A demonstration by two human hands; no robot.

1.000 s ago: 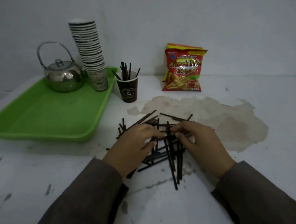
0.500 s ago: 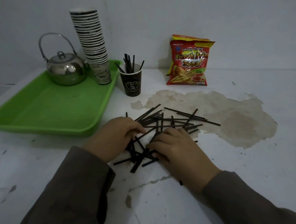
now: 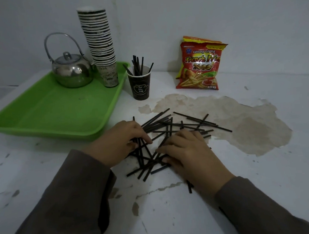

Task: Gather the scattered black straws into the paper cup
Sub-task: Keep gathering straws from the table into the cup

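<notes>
Several black straws point(image 3: 176, 126) lie crisscrossed in a loose pile on the white table, in front of a dark paper cup point(image 3: 140, 86) that holds several upright straws. My left hand point(image 3: 119, 142) rests on the pile's left side, its fingers curled over a few straws. My right hand point(image 3: 187, 154) lies palm down on the pile's near right part, fingers spread and pressing straws against the table. One straw point(image 3: 189, 186) pokes out under my right wrist.
A green tray point(image 3: 45, 115) at the left carries a steel kettle point(image 3: 72, 71) and a tall stack of paper cups point(image 3: 100, 45). A red snack bag point(image 3: 200, 64) leans on the wall behind. A brown worn patch point(image 3: 242, 127) marks the table at right.
Both hands have drawn back toward me and lowered onto the near part of the pile. The straws under them have been pulled nearer and bunched together.
</notes>
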